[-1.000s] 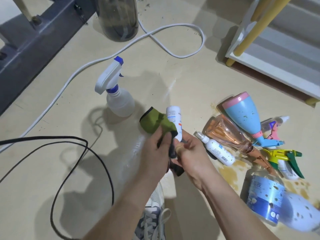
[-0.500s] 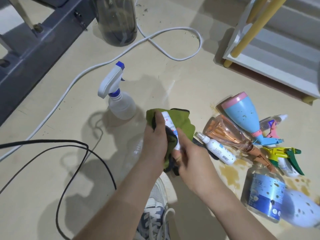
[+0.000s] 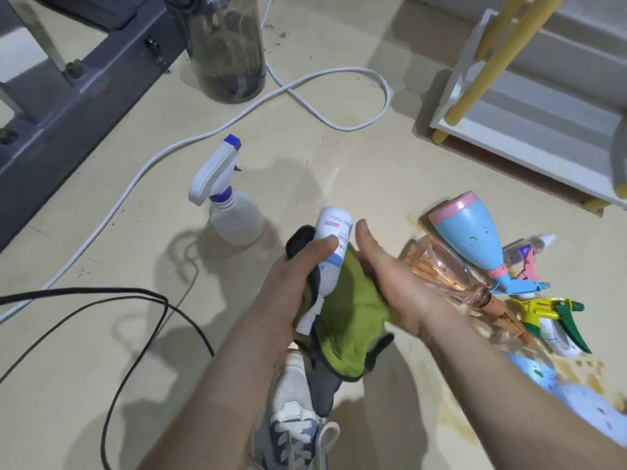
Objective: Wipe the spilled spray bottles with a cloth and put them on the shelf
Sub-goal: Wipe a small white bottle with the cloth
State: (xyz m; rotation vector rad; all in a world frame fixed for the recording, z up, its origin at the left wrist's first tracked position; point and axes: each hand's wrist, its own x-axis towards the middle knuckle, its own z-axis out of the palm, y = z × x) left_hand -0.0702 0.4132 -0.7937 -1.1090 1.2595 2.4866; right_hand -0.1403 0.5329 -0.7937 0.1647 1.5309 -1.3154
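Observation:
My left hand (image 3: pixel 291 283) grips a small white spray bottle (image 3: pixel 334 228), base up and nozzle down. A green cloth with a black edge (image 3: pixel 349 320) hangs between my hands. Its black edge is pinned under the bottle in my left hand. My right hand (image 3: pixel 397 283) has its palm turned left, thumb up and fingers hidden behind the cloth that rests on them. Spilled bottles lie to the right: a blue and pink one (image 3: pixel 471 235), a clear peach one (image 3: pixel 437 262) and a yellow and green trigger (image 3: pixel 549 307). The white shelf (image 3: pixel 529 144) stands at the upper right.
A white spray bottle with a blue nozzle (image 3: pixel 234 215) stands upright on the floor to the left. A white cable (image 3: pixel 339 123) and black cables (image 3: pixel 135 300) cross the floor. A dark jar (image 3: pixel 227 45) and grey frame (image 3: pixel 68 96) are behind. Brown spill stains (image 3: pixel 576 371) lie at the right; my shoe (image 3: pixel 291 418) is below.
The small white bottle passed from my right hand into my left. The cloth slid down off the bottle and now hangs between the hands, and my right hand has opened out flat.

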